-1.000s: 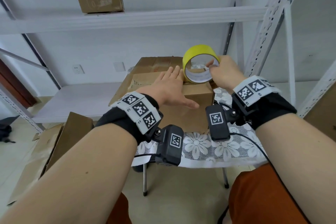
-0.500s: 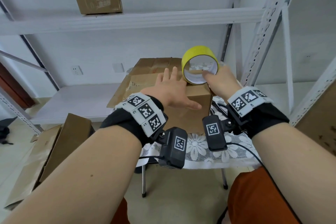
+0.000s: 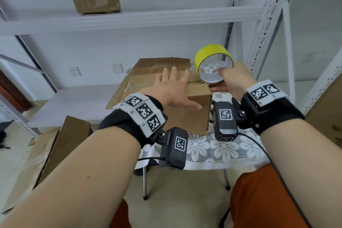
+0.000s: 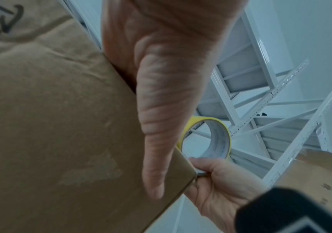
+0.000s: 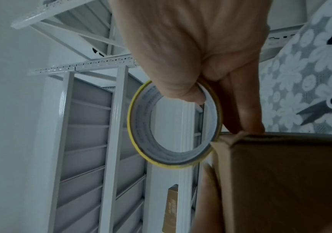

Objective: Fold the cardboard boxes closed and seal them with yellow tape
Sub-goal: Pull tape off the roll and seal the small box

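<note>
A brown cardboard box [image 3: 192, 116] stands on a small table with a lace flower cloth [image 3: 222, 150]. My left hand [image 3: 172, 90] lies flat on the box top with straight spread fingers, the thumb [image 4: 161, 134] down along the near side. My right hand [image 3: 233, 79] holds a roll of yellow tape [image 3: 212, 61] at the box's far right top corner, with a finger hooked inside the ring [image 5: 173, 124] and the thumb outside. The roll touches the box corner [image 5: 221, 141] in the right wrist view. A second box [image 3: 162, 65] stands behind the first.
White metal shelving [image 3: 140, 16] surrounds the table, with another cardboard box [image 3: 95, 1] on the upper shelf. Flattened cardboard [image 3: 61, 140] leans on the floor at the left. Scissors [image 5: 320, 108] lie on the cloth to the right of the box. A large carton [image 3: 329, 113] is at right.
My right hand has kept the tape roll at the box's far right corner, shifting slightly. My left hand has stayed flat on the box top.
</note>
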`<state>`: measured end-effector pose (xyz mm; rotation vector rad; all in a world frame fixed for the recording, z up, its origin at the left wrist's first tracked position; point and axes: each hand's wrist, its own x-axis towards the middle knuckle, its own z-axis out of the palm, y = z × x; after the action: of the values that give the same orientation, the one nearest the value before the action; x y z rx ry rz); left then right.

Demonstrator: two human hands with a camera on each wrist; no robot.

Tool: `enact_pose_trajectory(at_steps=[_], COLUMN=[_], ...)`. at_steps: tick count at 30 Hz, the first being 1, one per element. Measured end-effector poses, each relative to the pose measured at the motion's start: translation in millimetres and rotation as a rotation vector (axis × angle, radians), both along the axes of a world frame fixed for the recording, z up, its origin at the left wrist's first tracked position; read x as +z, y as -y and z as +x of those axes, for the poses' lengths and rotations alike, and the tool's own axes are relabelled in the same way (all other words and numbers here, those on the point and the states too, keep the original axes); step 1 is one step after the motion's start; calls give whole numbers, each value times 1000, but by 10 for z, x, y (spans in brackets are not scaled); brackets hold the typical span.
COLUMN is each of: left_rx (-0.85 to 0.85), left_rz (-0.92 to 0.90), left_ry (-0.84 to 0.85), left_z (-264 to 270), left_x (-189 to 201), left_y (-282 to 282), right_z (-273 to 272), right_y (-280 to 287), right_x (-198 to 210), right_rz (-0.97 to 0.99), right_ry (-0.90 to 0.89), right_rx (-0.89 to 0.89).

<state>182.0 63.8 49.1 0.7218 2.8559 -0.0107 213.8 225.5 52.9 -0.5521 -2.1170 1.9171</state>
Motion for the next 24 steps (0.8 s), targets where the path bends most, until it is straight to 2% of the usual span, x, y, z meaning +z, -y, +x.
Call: enact_pose_trajectory(at_steps=[7,10,15,21,24], left_rx=[47,37,6,-32,-43], left_rz=[9,40,39,60,73], left_ry=[19,14,-115,-176,-175], left_z=[79,36,-14,-58,-39], left_x=[15,-25,-76,-98,-102], left_y=[-192,-187,-190,-164,-143], right_z=[-4,33,35,30,-8], right_y=[-7,8,36,21,61], right_x=[59,75,153,280,347], right_rz=[114,49,60,258,276], right_ry=[33,38,56,84,145], right_rx=[21,59,62,37,55])
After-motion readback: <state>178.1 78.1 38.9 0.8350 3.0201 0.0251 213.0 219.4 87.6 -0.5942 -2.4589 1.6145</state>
